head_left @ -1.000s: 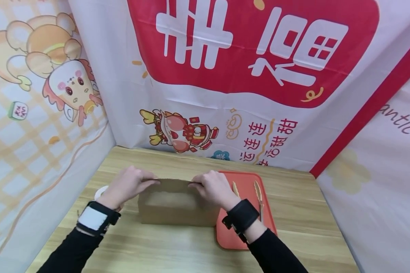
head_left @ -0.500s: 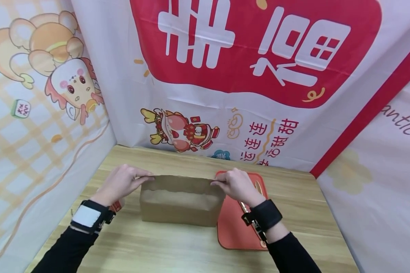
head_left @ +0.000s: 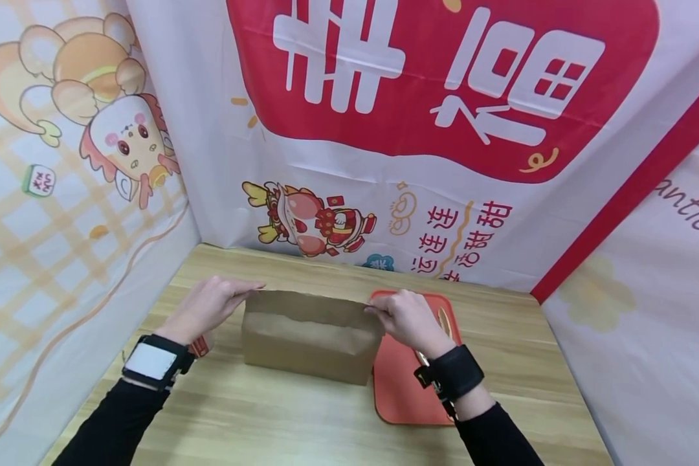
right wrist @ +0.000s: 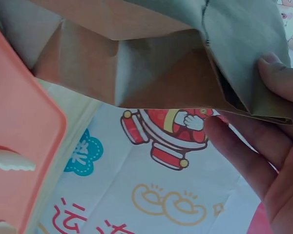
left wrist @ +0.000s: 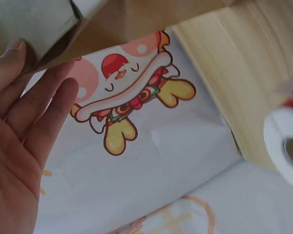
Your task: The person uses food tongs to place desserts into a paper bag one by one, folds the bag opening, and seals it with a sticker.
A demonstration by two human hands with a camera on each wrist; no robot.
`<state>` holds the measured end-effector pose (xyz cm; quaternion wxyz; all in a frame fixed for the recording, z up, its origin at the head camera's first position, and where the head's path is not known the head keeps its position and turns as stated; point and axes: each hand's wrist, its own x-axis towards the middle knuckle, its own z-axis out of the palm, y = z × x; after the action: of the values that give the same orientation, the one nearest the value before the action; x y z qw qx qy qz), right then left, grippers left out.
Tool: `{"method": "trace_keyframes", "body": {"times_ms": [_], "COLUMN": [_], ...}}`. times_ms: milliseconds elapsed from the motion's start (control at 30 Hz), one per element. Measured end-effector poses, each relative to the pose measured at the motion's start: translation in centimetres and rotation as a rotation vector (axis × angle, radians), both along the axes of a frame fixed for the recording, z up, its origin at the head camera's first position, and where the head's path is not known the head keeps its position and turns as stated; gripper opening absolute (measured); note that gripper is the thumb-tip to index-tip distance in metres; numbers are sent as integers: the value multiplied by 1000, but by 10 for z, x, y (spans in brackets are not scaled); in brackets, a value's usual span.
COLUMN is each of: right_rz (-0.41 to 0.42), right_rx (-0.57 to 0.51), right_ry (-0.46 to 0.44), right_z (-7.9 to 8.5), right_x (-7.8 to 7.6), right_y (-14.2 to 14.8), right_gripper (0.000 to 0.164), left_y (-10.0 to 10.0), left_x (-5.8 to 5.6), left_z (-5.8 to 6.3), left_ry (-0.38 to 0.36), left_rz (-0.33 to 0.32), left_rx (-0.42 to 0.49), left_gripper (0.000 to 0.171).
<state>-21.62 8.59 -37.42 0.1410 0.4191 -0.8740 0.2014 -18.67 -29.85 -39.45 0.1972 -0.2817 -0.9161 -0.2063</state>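
Note:
A brown paper bag (head_left: pixel 311 343) stands upright on the wooden table, its top edge stretched between the two hands. My left hand (head_left: pixel 206 309) pinches the upper left corner. At the upper right corner, my right hand (head_left: pixel 409 318) pinches the paper. In the left wrist view, the left hand (left wrist: pixel 12 165) has its thumb on one side of the paper edge and fingers on the other. The right wrist view shows the folded end of the bag (right wrist: pixel 161 73) between the thumb and fingers of the right hand (right wrist: pixel 285 180).
A red tray (head_left: pixel 404 388) lies right of the bag, bearing tongs (head_left: pixel 444 321) partly hidden by the right arm. Behind the left wrist is a red-and-white object (head_left: pixel 200 345); the left wrist view shows a white roll (left wrist: pixel 278 141). Printed cloth (head_left: pixel 210 162) walls the table's back and sides.
My right hand has moved right along the top edge to the corner, and my left hand slightly left. The top edge is stretched wider, and the bag's left end sits slightly higher.

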Motion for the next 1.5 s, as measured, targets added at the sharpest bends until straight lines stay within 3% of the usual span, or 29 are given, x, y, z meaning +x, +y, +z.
{"method": "trace_keyframes", "body": {"times_ms": [133, 367, 533, 700, 900, 1000, 1133, 1300, 1500], "right_rz": [9, -104, -144, -181, -239, -260, -297, -332, -367], "right_rx": [-5, -42, -87, -144, -298, -351, -377, -412, -439], "right_ry": [-20, -100, -150, -221, -265, -254, -272, -299, -324], "right_z": [0, 0, 6, 14, 21, 20, 12, -5, -29], "right_x": [2, 14, 21, 27, 34, 36, 41, 51, 59], "right_y": [-9, -11, -14, -7, 22, 36, 51, 63, 78], "right_gripper": [5, 6, 11, 26, 36, 36, 37, 37, 35], "left_y": [-8, -20, -40, -61, -75, -79, -84, -89, -89], "left_x": [10, 27, 48, 67, 81, 82, 73, 61, 49], "left_z": [1, -5, -17, -35, -54, -61, -69, -78, -83], "left_ry": [-18, -62, 2, -13, -33, -64, -103, -71, -84], "left_rz": [30, 217, 269, 341, 354, 358, 338, 303, 321], "left_rx": [8, 114, 148, 100, -12, -52, -89, -124, -183], "left_gripper": [28, 40, 22, 11, 26, 36, 41, 38, 29]}}
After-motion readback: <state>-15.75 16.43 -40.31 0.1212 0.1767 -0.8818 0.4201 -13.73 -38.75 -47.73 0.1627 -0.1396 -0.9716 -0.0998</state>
